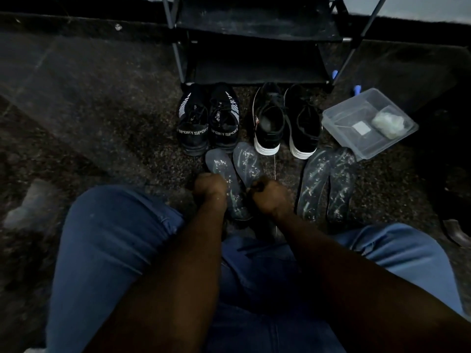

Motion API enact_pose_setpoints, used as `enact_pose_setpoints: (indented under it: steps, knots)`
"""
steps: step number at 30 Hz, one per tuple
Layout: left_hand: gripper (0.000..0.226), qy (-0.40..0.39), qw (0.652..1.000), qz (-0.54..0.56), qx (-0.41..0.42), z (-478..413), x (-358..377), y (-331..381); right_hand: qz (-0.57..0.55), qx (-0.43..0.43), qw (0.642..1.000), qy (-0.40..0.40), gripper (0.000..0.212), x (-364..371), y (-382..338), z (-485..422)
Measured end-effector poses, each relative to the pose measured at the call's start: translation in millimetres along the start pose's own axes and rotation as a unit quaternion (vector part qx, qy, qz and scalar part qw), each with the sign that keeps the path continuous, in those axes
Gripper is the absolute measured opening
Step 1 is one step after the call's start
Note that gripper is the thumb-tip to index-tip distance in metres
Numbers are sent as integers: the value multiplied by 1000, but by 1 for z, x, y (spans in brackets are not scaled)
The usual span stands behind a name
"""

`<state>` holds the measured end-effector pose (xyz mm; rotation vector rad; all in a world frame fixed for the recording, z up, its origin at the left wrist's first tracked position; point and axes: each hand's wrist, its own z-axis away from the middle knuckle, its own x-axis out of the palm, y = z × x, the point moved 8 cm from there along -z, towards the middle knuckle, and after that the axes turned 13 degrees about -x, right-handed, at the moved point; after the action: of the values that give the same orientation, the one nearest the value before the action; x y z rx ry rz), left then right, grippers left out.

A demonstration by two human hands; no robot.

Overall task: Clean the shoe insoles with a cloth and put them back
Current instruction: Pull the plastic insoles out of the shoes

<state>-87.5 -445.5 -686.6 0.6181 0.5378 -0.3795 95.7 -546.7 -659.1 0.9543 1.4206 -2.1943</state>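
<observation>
We log left hand and right hand low over two speckled insoles on the floor, fingers curled; whether they pinch anything we cannot tell.

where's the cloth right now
In the head view, the cloth lies in the clear tub on the floor at far right, just beside the white-soled shoes.
</observation>
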Motion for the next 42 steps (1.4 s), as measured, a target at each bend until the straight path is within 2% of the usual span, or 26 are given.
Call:
enact_pose_setpoints:
  steps: [4,6,9,11,13,18,21,25,28,32,35,40,42]
  knots:
    - [40,-76,982,173,8,19,-3,1,-49,-2,999,-1,37,6,-7,0]
    - [39,-96,972,215,21,23,-3,3,-110,5,994,12,34,6,-9,4]
    - [39,-165,940,298,15,18,12,-2,-207,21,977,37,32,5,-8,10]
    - [46,-203,932,298,20,4,34,-11,-222,14,974,41,35,5,-1,11]
    - [50,-246,925,288,26,40,27,-6,-229,-3,973,41,39,1,4,11]
    - [27,-304,920,236,78,97,21,2,-261,-22,963,61,23,-22,7,24]
    - [29,-339,913,208,95,114,26,4,-276,-28,957,83,23,-38,11,32]
    - [23,-357,904,206,113,134,32,2,-306,-26,944,123,2,-61,4,47]
    - [20,-378,895,207,117,143,37,-4,-342,-29,931,127,6,-65,7,52]
    - [35,-414,879,226,77,152,39,-7,-399,-43,911,101,13,-65,8,55]
    - [50,-465,846,252,66,156,42,3,-425,-54,899,85,15,-66,6,52]
    - [70,-541,798,266,25,161,60,27,-430,-39,896,102,23,-72,10,42]
    - [68,-561,786,260,18,167,73,39,-415,-43,901,120,25,-80,16,33]
